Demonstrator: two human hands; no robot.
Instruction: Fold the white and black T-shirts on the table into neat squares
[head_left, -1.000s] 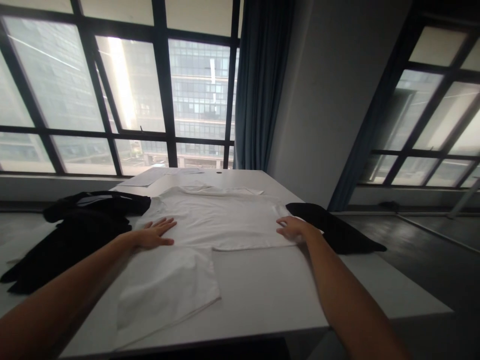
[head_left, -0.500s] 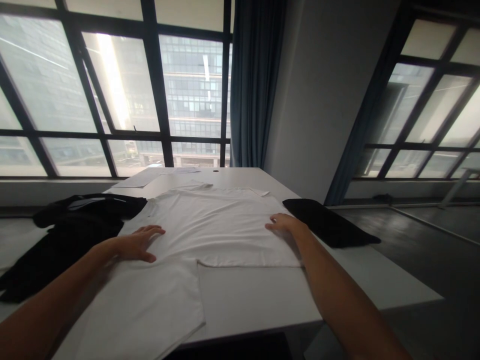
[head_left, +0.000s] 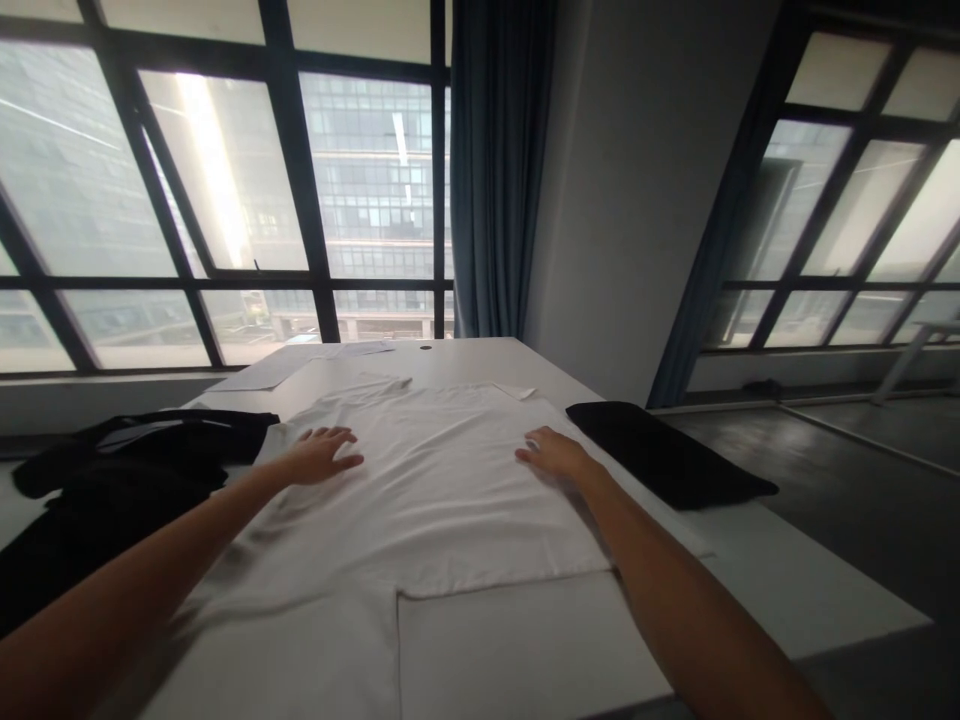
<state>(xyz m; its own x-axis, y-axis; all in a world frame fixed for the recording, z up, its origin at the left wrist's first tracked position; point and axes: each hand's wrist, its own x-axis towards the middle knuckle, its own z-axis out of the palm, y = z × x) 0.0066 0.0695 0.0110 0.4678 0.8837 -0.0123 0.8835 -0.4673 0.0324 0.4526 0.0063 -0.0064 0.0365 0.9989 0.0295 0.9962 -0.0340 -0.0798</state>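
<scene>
A white garment (head_left: pixel 442 480) lies spread over the white table (head_left: pixel 787 570), with soft wrinkles across its middle. On its left part rests my left hand (head_left: pixel 324 456), palm down with the fingers apart. My right hand (head_left: pixel 551 452) lies on the right part of the cloth, its fingers also spread and gripping nothing. The hem of the garment runs below both hands, and a bare stretch of tabletop shows under it.
A folded black cloth (head_left: pixel 667 455) lies at the table's right edge. Black clothing (head_left: pixel 150 470) is heaped on the left. White paper (head_left: pixel 262 372) lies at the far left, near the windows. A blue curtain (head_left: pixel 499 180) hangs beyond the table.
My left hand has moved right and slightly forward over the cloth. The garment's lower hem appears nearer to me. My right hand has shifted slightly left in view.
</scene>
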